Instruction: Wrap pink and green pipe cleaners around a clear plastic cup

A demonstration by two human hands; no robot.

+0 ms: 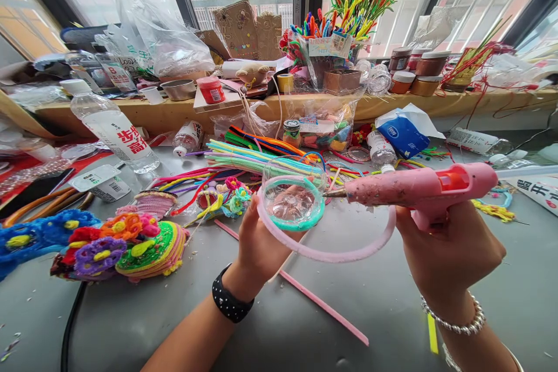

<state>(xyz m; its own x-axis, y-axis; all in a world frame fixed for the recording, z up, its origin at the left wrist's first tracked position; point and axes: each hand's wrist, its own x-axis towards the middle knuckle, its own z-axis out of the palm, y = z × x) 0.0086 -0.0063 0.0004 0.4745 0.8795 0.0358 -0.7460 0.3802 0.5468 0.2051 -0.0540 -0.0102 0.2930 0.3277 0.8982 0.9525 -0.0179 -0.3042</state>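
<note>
My left hand [261,244] is closed around a clear plastic bottle base [294,203], tilted with its bottom toward me. A teal pipe cleaner [314,222] rings the base. From near my left thumb a pale pink pipe cleaner [322,254] curves below the base and up to my right hand [453,250]; whether those fingers touch it I cannot tell. My right hand grips a pink hot glue gun [405,186] by its handle. Its nozzle points left, close to the ring's right edge. Part of my left fingers shows only through the plastic.
Pipe-cleaner flower pieces [117,247] lie at the left by a water bottle [117,125]. Behind my hands is a bundle of pipe cleaners [248,157]. A pink strip [326,308] and a black cable [72,325] lie on the grey table [174,325]. Jars [429,72] line the sill.
</note>
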